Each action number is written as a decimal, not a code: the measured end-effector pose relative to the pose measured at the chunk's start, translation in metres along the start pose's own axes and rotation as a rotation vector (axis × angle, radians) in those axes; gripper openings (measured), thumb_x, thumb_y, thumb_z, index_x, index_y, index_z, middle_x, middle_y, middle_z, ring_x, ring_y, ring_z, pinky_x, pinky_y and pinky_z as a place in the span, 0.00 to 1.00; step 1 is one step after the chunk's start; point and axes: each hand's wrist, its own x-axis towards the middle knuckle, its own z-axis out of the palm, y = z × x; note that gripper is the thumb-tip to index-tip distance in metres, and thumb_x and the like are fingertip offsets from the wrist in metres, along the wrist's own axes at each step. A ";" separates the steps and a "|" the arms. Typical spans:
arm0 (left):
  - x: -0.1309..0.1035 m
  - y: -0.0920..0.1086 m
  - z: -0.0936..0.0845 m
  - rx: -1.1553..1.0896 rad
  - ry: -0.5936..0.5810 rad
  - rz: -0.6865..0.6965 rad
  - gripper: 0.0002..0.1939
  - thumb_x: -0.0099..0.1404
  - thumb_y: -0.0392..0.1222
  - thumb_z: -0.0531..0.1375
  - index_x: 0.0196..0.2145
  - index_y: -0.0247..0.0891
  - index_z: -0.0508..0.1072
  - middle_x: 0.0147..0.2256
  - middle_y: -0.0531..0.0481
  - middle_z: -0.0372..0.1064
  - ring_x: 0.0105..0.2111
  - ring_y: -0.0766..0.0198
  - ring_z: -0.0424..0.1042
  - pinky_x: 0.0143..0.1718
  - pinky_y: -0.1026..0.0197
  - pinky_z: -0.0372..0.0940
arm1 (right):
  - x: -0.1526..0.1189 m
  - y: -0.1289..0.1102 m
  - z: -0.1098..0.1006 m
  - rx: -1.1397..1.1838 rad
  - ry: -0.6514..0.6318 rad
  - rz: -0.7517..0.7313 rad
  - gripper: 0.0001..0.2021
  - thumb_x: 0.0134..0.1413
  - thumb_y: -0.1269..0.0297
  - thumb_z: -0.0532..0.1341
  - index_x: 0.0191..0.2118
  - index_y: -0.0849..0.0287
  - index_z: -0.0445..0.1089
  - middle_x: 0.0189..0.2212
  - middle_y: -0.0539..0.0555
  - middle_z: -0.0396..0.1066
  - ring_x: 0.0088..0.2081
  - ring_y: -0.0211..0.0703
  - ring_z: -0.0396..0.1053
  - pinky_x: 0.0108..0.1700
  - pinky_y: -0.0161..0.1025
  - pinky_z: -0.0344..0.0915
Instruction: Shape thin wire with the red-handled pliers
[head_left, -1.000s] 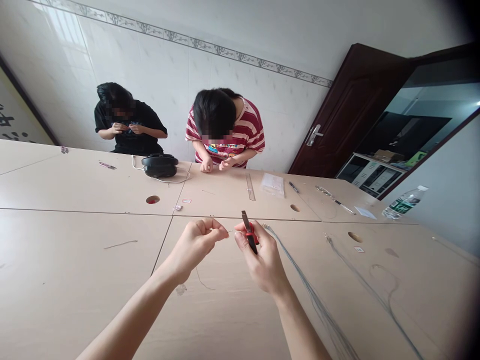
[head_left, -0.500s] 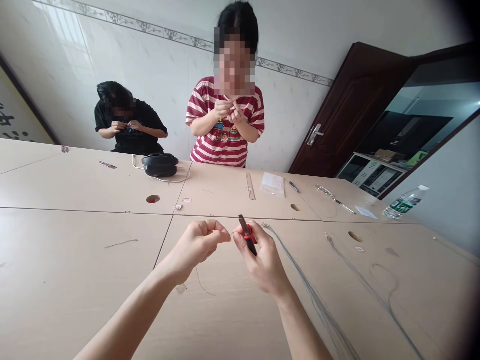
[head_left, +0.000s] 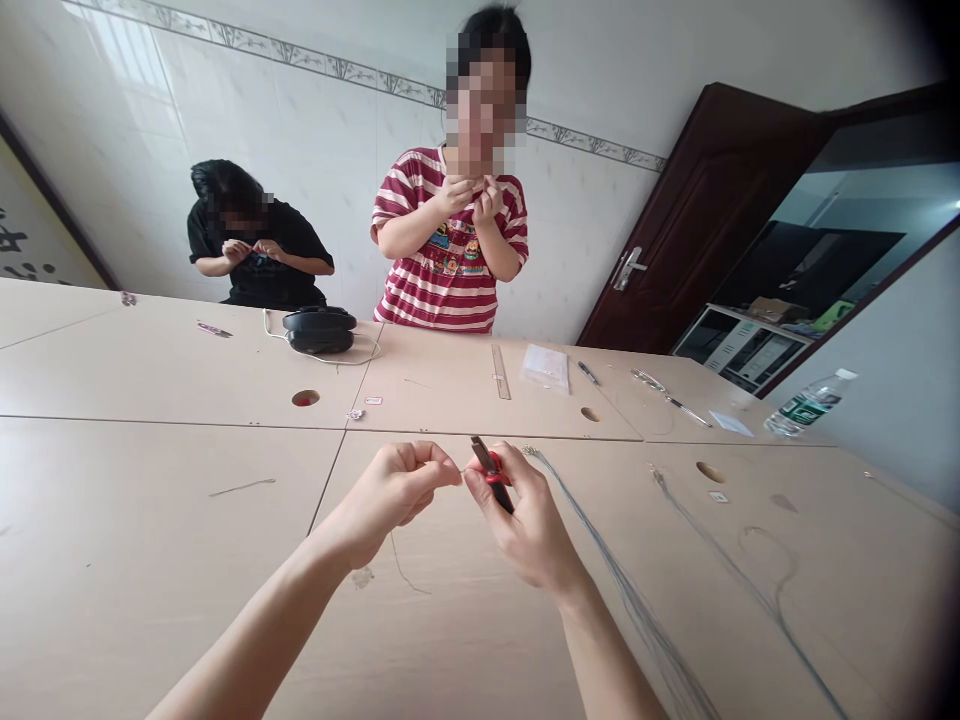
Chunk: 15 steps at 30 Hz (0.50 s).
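My left hand (head_left: 397, 495) is closed in a pinch, thumb against forefinger. From below it a thin cord (head_left: 407, 570) trails over the table. My right hand (head_left: 525, 505) is wrapped round a small dark tool (head_left: 484, 462) with red parts, its dark end pointing up and left; whether it is pliers or a cutter I cannot tell. The right thumb tip almost meets the left fingertips, and a fine end of cord seems to pass between them. Just right of my right hand lies a bundle of grey cords (head_left: 600, 550) with metal ends.
Another bundle of cords (head_left: 720, 550) lies farther right, near a water bottle (head_left: 814, 403). Across the table (head_left: 150, 600) are a ruler (head_left: 500, 372), a plastic bag (head_left: 546, 368), pens and a black case (head_left: 320, 330). Two people work with their hands at the far side.
The dark tool in my right hand has tipped slightly to the left. My left hand stays almost still. The person in the striped shirt has raised their hands.
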 end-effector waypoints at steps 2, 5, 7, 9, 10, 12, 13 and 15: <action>0.000 -0.001 -0.001 -0.001 -0.002 0.012 0.10 0.62 0.44 0.58 0.25 0.38 0.67 0.18 0.62 0.39 0.20 0.71 0.36 0.22 0.63 0.36 | 0.000 -0.001 0.000 -0.001 -0.002 -0.008 0.07 0.63 0.63 0.54 0.32 0.55 0.59 0.30 0.50 0.64 0.33 0.40 0.62 0.37 0.37 0.61; -0.001 -0.003 -0.003 -0.010 -0.007 0.026 0.11 0.63 0.44 0.55 0.25 0.38 0.68 0.18 0.61 0.39 0.20 0.70 0.37 0.22 0.62 0.37 | -0.001 -0.002 -0.001 -0.019 0.012 -0.036 0.07 0.63 0.66 0.54 0.32 0.55 0.58 0.29 0.49 0.63 0.32 0.39 0.61 0.36 0.37 0.60; -0.001 -0.003 -0.004 -0.011 -0.013 0.031 0.11 0.63 0.43 0.55 0.25 0.37 0.68 0.18 0.61 0.39 0.20 0.70 0.37 0.22 0.62 0.37 | -0.001 -0.002 -0.001 -0.050 0.029 -0.062 0.07 0.62 0.67 0.54 0.32 0.55 0.58 0.29 0.49 0.62 0.32 0.39 0.60 0.36 0.36 0.60; -0.001 -0.003 -0.004 -0.013 -0.010 0.037 0.11 0.63 0.43 0.54 0.25 0.37 0.68 0.18 0.61 0.40 0.20 0.70 0.38 0.22 0.62 0.38 | -0.001 -0.003 -0.001 -0.088 0.039 -0.086 0.06 0.62 0.69 0.54 0.33 0.55 0.59 0.29 0.49 0.62 0.32 0.40 0.59 0.36 0.37 0.59; 0.000 -0.003 -0.004 -0.018 -0.006 0.036 0.11 0.63 0.43 0.54 0.25 0.37 0.68 0.18 0.61 0.41 0.20 0.70 0.39 0.22 0.63 0.39 | -0.001 -0.003 -0.001 -0.108 0.040 -0.099 0.05 0.62 0.70 0.54 0.33 0.55 0.60 0.29 0.49 0.63 0.32 0.40 0.59 0.37 0.37 0.59; 0.001 -0.004 -0.004 -0.029 0.014 0.023 0.11 0.63 0.43 0.54 0.25 0.38 0.67 0.18 0.61 0.41 0.19 0.71 0.40 0.21 0.63 0.40 | -0.001 -0.003 -0.002 -0.142 0.037 -0.125 0.05 0.60 0.72 0.54 0.35 0.55 0.62 0.29 0.50 0.63 0.32 0.41 0.60 0.37 0.37 0.59; 0.002 -0.004 -0.004 -0.034 0.027 0.020 0.11 0.63 0.43 0.54 0.26 0.37 0.67 0.18 0.61 0.42 0.18 0.72 0.42 0.21 0.64 0.42 | -0.001 -0.003 -0.002 -0.155 0.038 -0.138 0.05 0.59 0.73 0.54 0.35 0.56 0.62 0.29 0.50 0.64 0.33 0.41 0.60 0.37 0.37 0.59; 0.004 -0.006 -0.005 -0.042 0.069 0.037 0.11 0.63 0.43 0.53 0.26 0.37 0.68 0.18 0.60 0.49 0.18 0.72 0.50 0.22 0.65 0.48 | -0.001 -0.003 -0.002 -0.174 0.044 -0.154 0.06 0.57 0.75 0.54 0.36 0.56 0.62 0.30 0.50 0.64 0.33 0.41 0.60 0.37 0.38 0.60</action>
